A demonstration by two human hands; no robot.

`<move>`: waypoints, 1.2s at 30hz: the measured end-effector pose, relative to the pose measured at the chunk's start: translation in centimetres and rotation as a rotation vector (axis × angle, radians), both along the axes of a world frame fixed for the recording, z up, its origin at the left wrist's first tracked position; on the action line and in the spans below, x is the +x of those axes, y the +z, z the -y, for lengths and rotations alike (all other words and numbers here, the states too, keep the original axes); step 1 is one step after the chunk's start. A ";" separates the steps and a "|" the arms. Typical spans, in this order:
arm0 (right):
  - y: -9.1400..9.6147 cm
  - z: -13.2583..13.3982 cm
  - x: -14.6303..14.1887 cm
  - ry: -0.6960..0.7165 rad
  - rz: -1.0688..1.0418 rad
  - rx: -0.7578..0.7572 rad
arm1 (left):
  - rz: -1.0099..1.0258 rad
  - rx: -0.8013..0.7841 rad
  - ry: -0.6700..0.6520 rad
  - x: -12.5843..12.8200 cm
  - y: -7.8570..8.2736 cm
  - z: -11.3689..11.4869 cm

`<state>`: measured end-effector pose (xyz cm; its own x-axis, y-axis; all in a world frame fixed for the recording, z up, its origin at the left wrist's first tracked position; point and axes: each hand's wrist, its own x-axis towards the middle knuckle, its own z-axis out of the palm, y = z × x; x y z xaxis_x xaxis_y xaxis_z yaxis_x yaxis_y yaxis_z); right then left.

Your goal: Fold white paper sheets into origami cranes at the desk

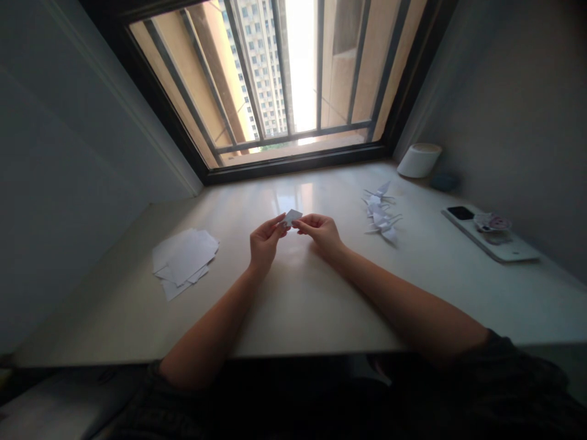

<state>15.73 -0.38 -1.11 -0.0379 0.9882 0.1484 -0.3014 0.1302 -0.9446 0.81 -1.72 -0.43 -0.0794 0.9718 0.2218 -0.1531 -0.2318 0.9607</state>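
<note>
A small folded white paper piece (pixel 291 217) is held between both hands just above the pale tabletop (pixel 298 293). My left hand (pixel 265 243) pinches its left edge with curled fingers. My right hand (pixel 321 233) pinches its right edge, thumb and forefinger together. Both forearms reach in from the near edge of the table.
A loose pile of white paper sheets (pixel 183 260) lies to the left. Several folded paper cranes (pixel 381 214) sit to the right. Farther right lie a white phone (pixel 490 234) with a small patterned item on it and a white cylinder (pixel 419 160). A barred window (pixel 293 79) is beyond.
</note>
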 end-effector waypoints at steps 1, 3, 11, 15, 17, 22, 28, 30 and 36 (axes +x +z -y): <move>0.0 0.0 0.0 0.001 -0.002 0.001 | 0.000 0.001 -0.001 0.0 0.0 0.0; 0.1 0.0 0.0 0.000 -0.001 0.002 | 0.001 0.005 -0.001 0.0 0.1 0.1; 0.1 0.2 -0.2 -0.020 0.014 -0.003 | -0.011 0.006 0.012 0.0 0.0 0.0; 0.0 0.2 -0.2 -0.029 0.000 0.008 | -0.029 0.007 0.021 -0.1 -0.1 -0.1; 0.0 0.2 -0.2 -0.040 -0.015 0.006 | -0.029 0.005 0.016 -0.1 -0.1 -0.1; 0.1 0.1 -0.3 -0.052 -0.011 0.009 | -0.049 0.021 0.011 -0.2 -0.1 0.0; -0.8 -0.4 -0.1 -0.126 0.068 0.093 | -0.140 0.036 -0.038 -0.2 -0.2 0.0; -1.0 -0.4 0.0 -0.152 0.138 0.135 | -0.159 0.045 -0.049 -0.2 -0.1 0.1; -1.0 -0.1 0.1 -0.178 0.261 0.195 | -0.179 0.037 -0.058 -0.2 0.1 0.1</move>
